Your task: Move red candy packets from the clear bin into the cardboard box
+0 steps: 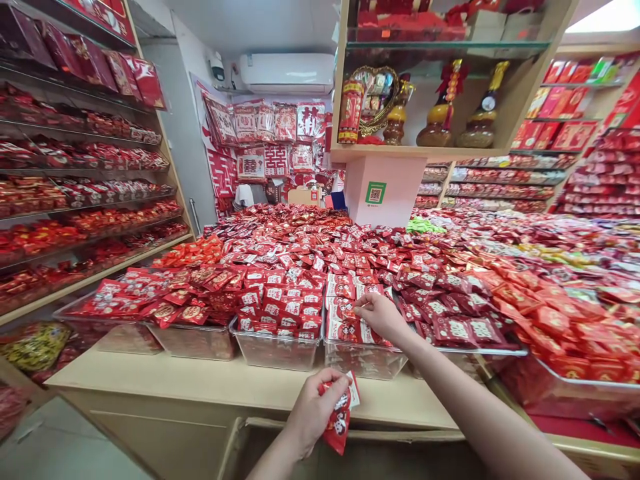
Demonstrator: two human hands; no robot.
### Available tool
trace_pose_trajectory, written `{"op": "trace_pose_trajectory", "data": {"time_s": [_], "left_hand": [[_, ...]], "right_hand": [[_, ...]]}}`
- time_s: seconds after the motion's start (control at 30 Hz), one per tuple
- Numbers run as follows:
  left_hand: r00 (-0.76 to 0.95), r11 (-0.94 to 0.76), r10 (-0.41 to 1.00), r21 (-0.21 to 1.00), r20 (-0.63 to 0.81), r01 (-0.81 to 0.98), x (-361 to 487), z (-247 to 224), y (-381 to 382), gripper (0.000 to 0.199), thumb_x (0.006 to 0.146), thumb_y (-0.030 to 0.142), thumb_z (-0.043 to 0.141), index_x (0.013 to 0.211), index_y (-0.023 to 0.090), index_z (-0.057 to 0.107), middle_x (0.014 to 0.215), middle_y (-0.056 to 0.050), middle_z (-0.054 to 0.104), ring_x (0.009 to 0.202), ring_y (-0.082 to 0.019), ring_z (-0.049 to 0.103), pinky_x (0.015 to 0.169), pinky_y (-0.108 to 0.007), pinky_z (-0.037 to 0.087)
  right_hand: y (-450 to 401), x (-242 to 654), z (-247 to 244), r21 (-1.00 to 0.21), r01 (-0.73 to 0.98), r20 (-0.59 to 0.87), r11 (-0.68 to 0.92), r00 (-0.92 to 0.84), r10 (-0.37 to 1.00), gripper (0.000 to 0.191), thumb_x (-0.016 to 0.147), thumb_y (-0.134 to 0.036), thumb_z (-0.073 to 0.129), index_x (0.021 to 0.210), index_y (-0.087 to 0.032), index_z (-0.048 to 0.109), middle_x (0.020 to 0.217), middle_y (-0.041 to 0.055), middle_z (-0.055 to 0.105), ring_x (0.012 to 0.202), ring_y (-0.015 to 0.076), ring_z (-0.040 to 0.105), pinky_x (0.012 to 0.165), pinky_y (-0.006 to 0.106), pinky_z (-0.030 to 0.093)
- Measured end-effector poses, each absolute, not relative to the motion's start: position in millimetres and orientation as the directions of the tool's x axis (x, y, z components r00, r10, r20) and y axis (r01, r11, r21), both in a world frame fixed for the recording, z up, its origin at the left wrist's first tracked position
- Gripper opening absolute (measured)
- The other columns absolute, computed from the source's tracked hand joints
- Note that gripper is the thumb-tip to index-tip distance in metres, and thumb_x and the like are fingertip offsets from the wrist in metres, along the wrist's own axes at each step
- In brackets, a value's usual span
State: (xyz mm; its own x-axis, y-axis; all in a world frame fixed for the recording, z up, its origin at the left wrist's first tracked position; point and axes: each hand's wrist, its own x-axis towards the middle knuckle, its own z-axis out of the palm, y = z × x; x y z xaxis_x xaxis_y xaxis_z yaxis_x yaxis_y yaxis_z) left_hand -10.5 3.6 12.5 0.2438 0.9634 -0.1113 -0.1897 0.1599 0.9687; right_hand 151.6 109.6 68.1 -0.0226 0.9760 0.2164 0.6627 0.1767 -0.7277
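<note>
Small red-and-white candy packets with cartoon faces are in my left hand (320, 407), its fingers and thumb closed round them. The held packets (339, 427) hang low in front of the counter edge. My right hand (383, 317) reaches into a clear plastic bin (367, 360) of similar packets (343, 330). Its thumb and fingers are pinched together at the packets' surface. What lies between those fingertips, if anything, is too small to make out.
More clear bins with red packets (285, 307) stand left and dark red packets (457, 327) right along the counter (200, 380). An open cardboard box (400, 437) lies below its edge. A pillar (383, 193) carries an overhanging glass-shelved cabinet (425, 150). Stocked shelves (90, 167) line the left.
</note>
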Motion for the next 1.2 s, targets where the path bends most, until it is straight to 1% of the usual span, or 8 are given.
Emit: {"op": "trace_pose_trajectory", "data": {"time_s": [0.17, 0.4, 0.6, 0.77, 0.87, 0.97, 1.07, 1.2], "left_hand": [[0.256, 0.151, 0.961, 0.973, -0.103, -0.175, -11, 10, 5, 0.027, 0.068, 0.04, 0.059, 0.074, 0.014, 0.061, 0.057, 0.001, 0.058, 0.052, -0.011, 0.05, 0.051, -0.02, 0.034], [0.271, 0.165, 0.956, 0.973, -0.116, -0.164, -10, 9, 6, 0.025, 0.07, 0.037, 0.059, 0.077, 0.014, 0.06, 0.06, -0.001, 0.061, 0.053, -0.011, 0.051, 0.053, -0.02, 0.035], [0.27, 0.191, 0.953, 0.966, -0.14, -0.175, -11, 7, 6, 0.018, 0.07, 0.03, 0.058, 0.078, 0.014, 0.059, 0.061, -0.001, 0.061, 0.055, -0.011, 0.052, 0.054, -0.02, 0.036], [0.255, 0.103, 0.966, 0.957, -0.032, -0.272, -13, 9, 3, 0.02, 0.069, 0.015, 0.055, 0.089, 0.018, 0.053, 0.078, -0.001, 0.06, 0.063, -0.011, 0.054, 0.058, -0.021, 0.039], [0.32, 0.05, 0.945, 0.942, 0.064, -0.333, -13, 12, 0, 0.03, 0.071, 0.015, 0.056, 0.098, 0.022, 0.046, 0.086, 0.0, 0.058, 0.068, -0.011, 0.054, 0.063, -0.022, 0.041], [0.371, 0.02, 0.923, 0.946, 0.107, -0.324, -11, 12, -1, 0.033, 0.071, 0.018, 0.059, 0.1, 0.024, 0.043, 0.082, 0.001, 0.056, 0.067, -0.01, 0.054, 0.063, -0.022, 0.042], [0.318, 0.015, 0.945, 0.964, 0.072, -0.264, -9, 9, 1, 0.036, 0.068, 0.022, 0.062, 0.1, 0.024, 0.045, 0.081, 0.001, 0.058, 0.067, -0.011, 0.055, 0.063, -0.023, 0.043], [0.267, 0.041, 0.964, 0.993, -0.009, -0.112, -7, 8, 4, 0.022, 0.068, 0.032, 0.061, 0.083, 0.016, 0.058, 0.072, -0.002, 0.063, 0.065, -0.013, 0.056, 0.061, -0.023, 0.043]], "right_hand": [[107, 154, 69, -0.564, 0.785, 0.279, 0.256, -0.111, 0.954, 0.011, 0.069, -0.023, 0.05, 0.067, -0.018, 0.059, 0.065, 0.0015, 0.061, 0.06, 0.0138, 0.053, 0.055, 0.023, 0.035], [101, 149, 71, -0.356, 0.859, 0.445, 0.368, -0.19, 0.875, 0.019, 0.078, -0.027, 0.045, 0.079, -0.018, 0.062, 0.084, 0.0061, 0.059, 0.079, 0.0157, 0.053, 0.071, 0.025, 0.036], [99, 141, 81, -0.206, 0.813, 0.485, 0.544, -0.398, 0.778, 0.02, 0.079, -0.029, 0.047, 0.082, -0.017, 0.063, 0.083, 0.0062, 0.062, 0.08, 0.0177, 0.051, 0.081, 0.033, 0.032], [50, 138, 70, -0.419, 0.725, 0.537, 0.547, -0.287, 0.793, 0.021, 0.082, -0.029, 0.042, 0.082, -0.017, 0.059, 0.081, 0.0068, 0.059, 0.079, 0.0178, 0.05, 0.072, 0.03, 0.038], [16, 135, 42, -0.662, 0.626, 0.376, 0.412, -0.198, 0.905, 0.028, 0.077, -0.037, 0.048, 0.095, -0.017, 0.054, 0.081, 0.0063, 0.057, 0.067, 0.0158, 0.051, 0.061, 0.027, 0.041], [4, 135, 13, -0.885, 0.393, 0.188, 0.248, -0.185, 0.965, 0.03, 0.076, -0.041, 0.048, 0.088, -0.015, 0.053, 0.069, 0.0026, 0.056, 0.059, 0.0134, 0.05, 0.054, 0.024, 0.04], [7, 139, 0, -0.963, 0.201, 0.143, 0.177, -0.17, 0.975, 0.026, 0.073, -0.041, 0.052, 0.072, -0.015, 0.051, 0.061, -0.0004, 0.052, 0.058, 0.0117, 0.047, 0.054, 0.023, 0.038], [12, 146, 1, -0.99, 0.059, 0.12, 0.125, -0.08, 0.99, 0.029, 0.067, -0.042, 0.059, 0.062, -0.016, 0.046, 0.053, -0.0037, 0.045, 0.051, 0.0087, 0.041, 0.049, 0.021, 0.033]]}}
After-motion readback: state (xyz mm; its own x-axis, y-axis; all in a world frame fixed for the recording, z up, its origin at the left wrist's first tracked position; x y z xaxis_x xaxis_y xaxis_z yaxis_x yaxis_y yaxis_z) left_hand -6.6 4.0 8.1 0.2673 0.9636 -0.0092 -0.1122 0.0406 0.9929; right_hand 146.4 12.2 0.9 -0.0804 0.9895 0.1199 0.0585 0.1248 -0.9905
